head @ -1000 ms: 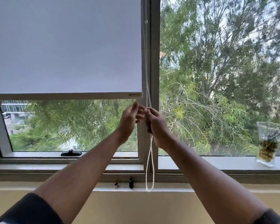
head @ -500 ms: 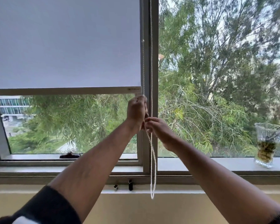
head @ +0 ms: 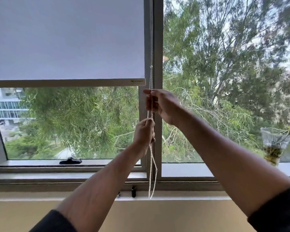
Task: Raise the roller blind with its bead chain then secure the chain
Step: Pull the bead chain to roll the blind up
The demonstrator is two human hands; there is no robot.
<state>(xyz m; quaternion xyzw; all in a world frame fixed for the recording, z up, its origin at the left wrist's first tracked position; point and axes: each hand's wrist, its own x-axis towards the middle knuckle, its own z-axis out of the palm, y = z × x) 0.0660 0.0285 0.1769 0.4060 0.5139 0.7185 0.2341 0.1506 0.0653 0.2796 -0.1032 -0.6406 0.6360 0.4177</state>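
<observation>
At 12 o'clock of left hand (head: pixel 144 131), right hand (head: pixel 161 104) is now placed | both fists closed on white bead chain (head: pixel 152 171) | grey roller blind (head: pixel 65 39) seen slightly higher than before; raising judged unfinished, chain unsecured.

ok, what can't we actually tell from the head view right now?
- Roller blind top and its tube: cut off by the frame's top edge.
- Which chain strand the left hand grips: hidden in the fist.
- Bottom bar label: too small to read.
- Glass vase: blurred.
</observation>
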